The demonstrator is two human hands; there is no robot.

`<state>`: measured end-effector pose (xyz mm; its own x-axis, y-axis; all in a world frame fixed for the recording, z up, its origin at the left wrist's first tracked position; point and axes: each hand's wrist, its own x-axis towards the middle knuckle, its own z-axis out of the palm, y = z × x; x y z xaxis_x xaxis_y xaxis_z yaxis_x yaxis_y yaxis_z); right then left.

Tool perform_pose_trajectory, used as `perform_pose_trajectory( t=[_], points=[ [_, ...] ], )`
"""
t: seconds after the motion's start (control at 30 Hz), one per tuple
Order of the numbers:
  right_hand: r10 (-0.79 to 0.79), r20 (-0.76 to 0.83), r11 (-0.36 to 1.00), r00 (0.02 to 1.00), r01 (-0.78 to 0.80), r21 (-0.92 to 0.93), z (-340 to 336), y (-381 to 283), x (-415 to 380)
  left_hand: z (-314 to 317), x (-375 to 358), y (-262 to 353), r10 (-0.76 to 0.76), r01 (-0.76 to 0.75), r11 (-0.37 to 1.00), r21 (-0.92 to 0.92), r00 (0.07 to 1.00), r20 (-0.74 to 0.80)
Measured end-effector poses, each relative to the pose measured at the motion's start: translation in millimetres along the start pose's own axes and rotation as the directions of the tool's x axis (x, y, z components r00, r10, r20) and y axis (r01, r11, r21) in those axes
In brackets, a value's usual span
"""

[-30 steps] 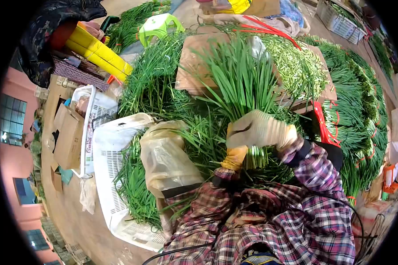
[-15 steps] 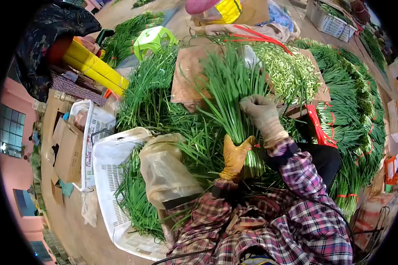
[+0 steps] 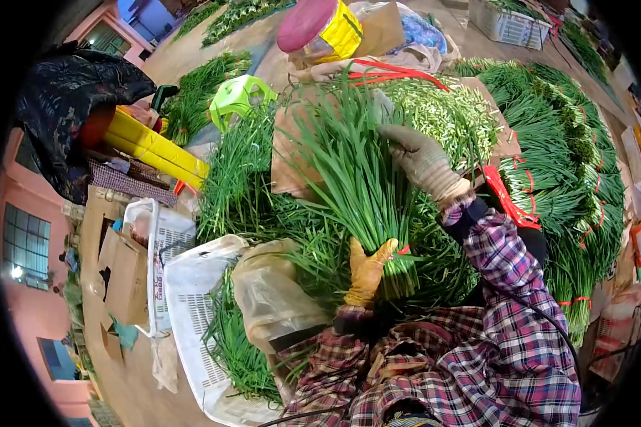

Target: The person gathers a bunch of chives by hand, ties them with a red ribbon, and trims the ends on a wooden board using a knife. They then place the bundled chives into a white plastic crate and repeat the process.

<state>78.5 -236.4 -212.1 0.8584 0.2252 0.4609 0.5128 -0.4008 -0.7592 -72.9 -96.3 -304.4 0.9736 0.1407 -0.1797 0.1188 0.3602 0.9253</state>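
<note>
Your right hand (image 3: 421,160) has shifted up the green bunch (image 3: 363,192), finger closure unclear; your left hand (image 3: 368,272) clamps it above loose leaves (image 3: 317,238). Floor (image 3: 137,381) lies open left; tied bundles (image 3: 548,186) crowd right.

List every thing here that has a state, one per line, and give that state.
Left hand: gloved, closed around the leafy bunch
Right hand: gloved, beside the leaves; grip unclear
Leafy bunch: held, leaves fanned out
Red band: around the bunch's stems
Bundles at right: tied with red bands
Cut stem pieces: loose, heaped
White basket: open-topped, greens inside
Translucent plastic: crumpled
</note>
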Motion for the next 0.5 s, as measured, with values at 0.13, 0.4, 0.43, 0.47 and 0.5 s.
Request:
perform_pose_trajectory(
  t=[0.13,0.4,0.43,0.47,0.5],
  points=[
    [0.19,0.234,0.96,0.954,-0.131,-0.247,-11.2,-7.6,10.4,1.2,-2.5,1.8,0.061,-0.064,0.996,0.06,0.996,0.059],
    [0.093,0.368,0.896,0.925,0.084,-0.436,-24.3,-17.2,13.5,2.8,-4.6,0.0,0.081,-0.08,0.981,0.175,0.997,0.004],
    [0.1,0.476,0.656,0.873,0.302,-0.692,-25.4,-37.8,6.7,2.0,-3.9,-0.7,0.077,-0.076,0.981,0.178,0.997,0.004],
    [0.103,0.473,0.656,0.875,0.298,-0.693,-22.3,-36.1,7.4,2.4,-2.4,0.9,0.071,-0.077,0.985,0.152,0.997,0.042],
    [0.126,0.33,0.644,0.936,0.176,-0.745,-17.2,-29.8,8.6,2.4,-1.4,2.4,0.067,-0.077,0.989,0.127,0.994,0.081]
  ],
)
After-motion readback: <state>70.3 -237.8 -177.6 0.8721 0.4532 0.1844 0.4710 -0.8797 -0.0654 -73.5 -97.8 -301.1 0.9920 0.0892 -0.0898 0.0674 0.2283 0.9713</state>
